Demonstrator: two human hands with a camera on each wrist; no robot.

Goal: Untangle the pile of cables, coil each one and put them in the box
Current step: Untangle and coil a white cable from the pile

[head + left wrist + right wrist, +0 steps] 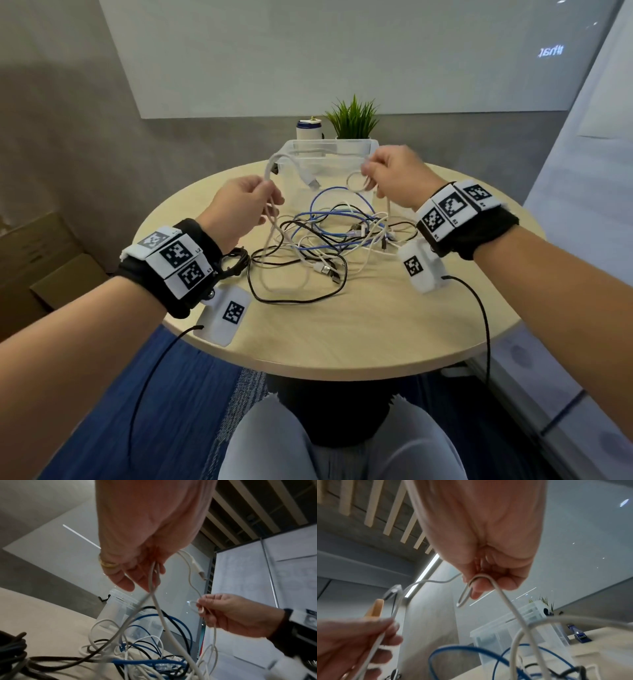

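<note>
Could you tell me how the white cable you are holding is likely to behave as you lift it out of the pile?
Probably floppy: the white cable droops between the left hand and right hand. It may snag, since its lower part runs into the tangled pile. It seems light, since fingers alone hold it.

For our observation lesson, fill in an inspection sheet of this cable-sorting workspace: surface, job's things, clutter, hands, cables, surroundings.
Surface: round pale wooden table, cables heaped mid-top.
Job's things: clear plastic box at the far edge; tangled pile of white, blue and black cables; small coiled black cable lying apart near the left wrist.
Clutter: white-and-blue canister; green potted plant.
Hands: left hand pinches the lifted white cable; right hand grips a small loop of it.
Cables: thin black wrist-camera leads.
Surroundings: whiteboard; cardboard boxes; blue carpet.
</note>
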